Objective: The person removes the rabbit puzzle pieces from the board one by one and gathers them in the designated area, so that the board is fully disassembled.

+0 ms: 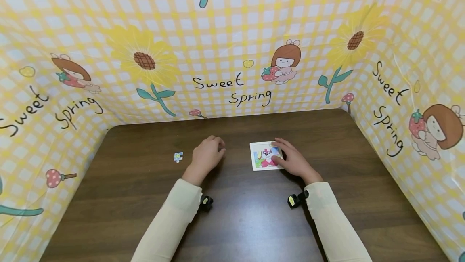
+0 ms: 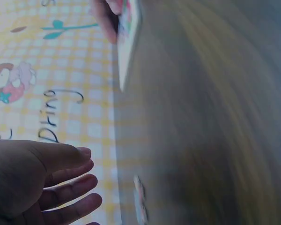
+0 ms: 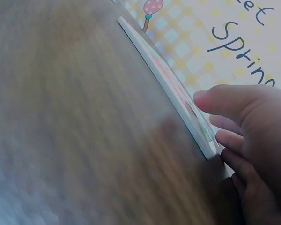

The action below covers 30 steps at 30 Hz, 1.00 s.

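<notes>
- Right grip (image 1: 296, 163): grasping the puzzle tray (image 1: 265, 168) by its right side.
- Left grip (image 1: 208, 155): released, fingers loosely bent, between tray and loose piece.
- Puzzle tray (one), on the tabletop (image 1: 236, 221): picture (image 1: 267, 156) apparently mostly assembled; pale upper strip seems unfilled, partly hidden by right fingers.
- Loose piece (image 1: 178, 157) (one visible), beside the left grip: judged left to fit.
- Fitted pieces: too small to count.

A gap was left between the left hand (image 1: 207, 156) and the framed puzzle (image 1: 265, 158), whose right edge was blocked by the right hand (image 1: 296, 161). Farther left, passage was hindered by a loose piece (image 1: 178, 157). The surface (image 1: 241, 221) was walled off behind by checked cloth (image 1: 218, 48); nearer, room was left between the sleeves (image 1: 165, 219).
</notes>
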Motion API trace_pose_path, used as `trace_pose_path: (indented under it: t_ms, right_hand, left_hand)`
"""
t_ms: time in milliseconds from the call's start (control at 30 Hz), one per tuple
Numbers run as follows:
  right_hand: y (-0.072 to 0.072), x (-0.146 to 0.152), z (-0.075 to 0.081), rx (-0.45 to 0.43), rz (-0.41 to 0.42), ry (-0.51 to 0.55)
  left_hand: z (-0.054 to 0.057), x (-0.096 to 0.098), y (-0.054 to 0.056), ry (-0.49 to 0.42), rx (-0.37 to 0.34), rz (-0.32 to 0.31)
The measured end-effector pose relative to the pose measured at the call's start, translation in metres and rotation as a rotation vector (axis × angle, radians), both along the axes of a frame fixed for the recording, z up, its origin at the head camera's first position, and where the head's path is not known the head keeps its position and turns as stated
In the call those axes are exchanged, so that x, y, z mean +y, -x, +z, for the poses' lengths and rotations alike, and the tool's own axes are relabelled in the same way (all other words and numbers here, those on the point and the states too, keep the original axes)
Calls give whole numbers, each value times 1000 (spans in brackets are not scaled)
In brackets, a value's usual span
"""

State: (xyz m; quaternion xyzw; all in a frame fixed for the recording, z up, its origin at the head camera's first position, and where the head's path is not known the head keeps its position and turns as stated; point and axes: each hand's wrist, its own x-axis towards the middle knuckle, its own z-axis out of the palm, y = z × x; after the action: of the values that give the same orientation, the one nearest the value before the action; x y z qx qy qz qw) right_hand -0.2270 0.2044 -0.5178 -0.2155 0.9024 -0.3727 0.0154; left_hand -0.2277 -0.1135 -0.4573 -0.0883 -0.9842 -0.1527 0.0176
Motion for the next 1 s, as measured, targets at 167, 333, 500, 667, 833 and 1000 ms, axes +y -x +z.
trace_pose_path:
  t_ms: [167,333,500,667,833,1000]
  right_hand:
    - [1,3,1,-4,-10,12]
    - [2,14,1,-18,-39,-13]
    - [3,22,-1,-21,-45,-33]
    - [5,22,1,-16,-38,-47]
    - [4,20,0,10,-27,-59]
    - [3,18,-2,15,-30,-68]
  left_hand:
    - [7,29,-1,-55,13,-17]
    - [10,57,0,-90,2,-56]
    - [6,80,1,-117,-12,-106]
    - [-1,99,5,-138,-45,-143]
    - [-9,114,8,-125,-87,-165]
    - [-17,126,11,-89,-90,-204]
